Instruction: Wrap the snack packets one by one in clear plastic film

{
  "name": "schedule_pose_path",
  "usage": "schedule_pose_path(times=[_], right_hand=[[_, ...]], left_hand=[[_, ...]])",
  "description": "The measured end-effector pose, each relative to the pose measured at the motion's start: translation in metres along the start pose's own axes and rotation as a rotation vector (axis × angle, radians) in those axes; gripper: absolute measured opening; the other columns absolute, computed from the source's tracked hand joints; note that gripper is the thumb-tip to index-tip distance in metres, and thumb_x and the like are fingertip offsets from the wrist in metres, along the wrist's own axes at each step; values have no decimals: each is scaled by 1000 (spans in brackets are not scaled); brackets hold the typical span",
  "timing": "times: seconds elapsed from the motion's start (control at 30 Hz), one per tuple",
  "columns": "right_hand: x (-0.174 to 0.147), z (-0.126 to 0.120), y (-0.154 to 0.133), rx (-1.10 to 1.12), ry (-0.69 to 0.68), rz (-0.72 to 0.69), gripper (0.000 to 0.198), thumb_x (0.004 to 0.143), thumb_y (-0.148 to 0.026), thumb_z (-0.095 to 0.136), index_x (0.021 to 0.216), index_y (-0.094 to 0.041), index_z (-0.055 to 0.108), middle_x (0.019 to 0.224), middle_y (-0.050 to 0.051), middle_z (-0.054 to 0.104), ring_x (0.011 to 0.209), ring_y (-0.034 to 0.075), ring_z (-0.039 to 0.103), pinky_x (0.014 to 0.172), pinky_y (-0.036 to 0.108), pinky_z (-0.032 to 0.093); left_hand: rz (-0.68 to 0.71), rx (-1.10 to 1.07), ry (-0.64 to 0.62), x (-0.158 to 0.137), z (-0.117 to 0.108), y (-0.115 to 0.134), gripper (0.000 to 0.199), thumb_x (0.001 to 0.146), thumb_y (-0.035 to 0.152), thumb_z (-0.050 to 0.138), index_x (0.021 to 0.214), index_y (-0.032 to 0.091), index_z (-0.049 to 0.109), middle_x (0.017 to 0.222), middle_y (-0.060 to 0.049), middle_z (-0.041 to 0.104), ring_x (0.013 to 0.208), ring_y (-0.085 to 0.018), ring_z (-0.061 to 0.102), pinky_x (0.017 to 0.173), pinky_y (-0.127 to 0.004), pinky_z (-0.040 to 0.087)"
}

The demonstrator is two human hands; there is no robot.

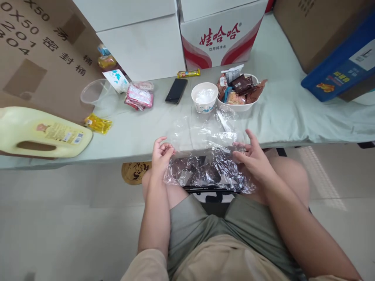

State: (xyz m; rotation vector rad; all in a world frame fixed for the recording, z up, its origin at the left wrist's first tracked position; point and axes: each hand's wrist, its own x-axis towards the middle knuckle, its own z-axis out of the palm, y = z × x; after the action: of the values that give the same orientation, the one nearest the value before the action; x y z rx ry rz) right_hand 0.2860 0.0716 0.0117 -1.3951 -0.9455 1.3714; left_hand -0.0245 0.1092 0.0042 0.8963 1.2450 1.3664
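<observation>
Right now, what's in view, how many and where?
plastic film: 1, clear, front centre
cup: 1, white, beyond film
bowl: 1, white, right of cup
wrapped snacks: several, mixed, in bowl
phone: 1, black, left of cup
packets: several, pink or yellow, left of or behind phone
tub: 1, clear, left
jug: 1, pale yellow, left
cartons: several, mostly white, behind
cardboard boxes: 2+, brown, both sides
package: 1, blue, right
tablecloth: 1, pale green, beneath
left hand: 1, bare, film's left
right hand: 1, bare, film's right

You sit in what looks like a storeroom or shop's back room, with stacked white cartons (143,48), a large printed brown box (32,84) and a cloth-covered table (131,134).
</observation>
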Motion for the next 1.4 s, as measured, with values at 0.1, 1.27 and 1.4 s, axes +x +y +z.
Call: schedule_pose_path(times=[0.1, 1.27, 1.4], right_hand=[[-2, 1, -1, -45, -39, 17, 100, 80, -35, 79, 161, -35, 21, 107, 5, 71, 63, 13, 56, 56, 30, 52], [1, -9, 2, -378, 108, -412, 40, 85, -36, 68, 123, -26, 62, 79, -1, 64, 71, 17, 61, 72, 35, 54], [0, -10, -7, -605, 353, -523, 9, 83, -31, 65, 87, -24, 69, 81, 3, 63, 75, 19, 62, 77, 38, 53]], left_hand=[[-56, 23, -150, -4, -3, 2, 59, 72, 19, 79, 121, 28, 48, 95, -1, 73, 72, -13, 71, 69, -25, 55], [169, 418, -81, 0, -14, -13, 42, 70, 25, 81, 111, 19, 70, 86, -2, 71, 77, -14, 68, 70, -26, 54], [287, 575, -70, 3, -18, -12, 16, 75, 30, 77, 88, 19, 76, 81, -2, 62, 72, -13, 61, 67, -28, 51]])
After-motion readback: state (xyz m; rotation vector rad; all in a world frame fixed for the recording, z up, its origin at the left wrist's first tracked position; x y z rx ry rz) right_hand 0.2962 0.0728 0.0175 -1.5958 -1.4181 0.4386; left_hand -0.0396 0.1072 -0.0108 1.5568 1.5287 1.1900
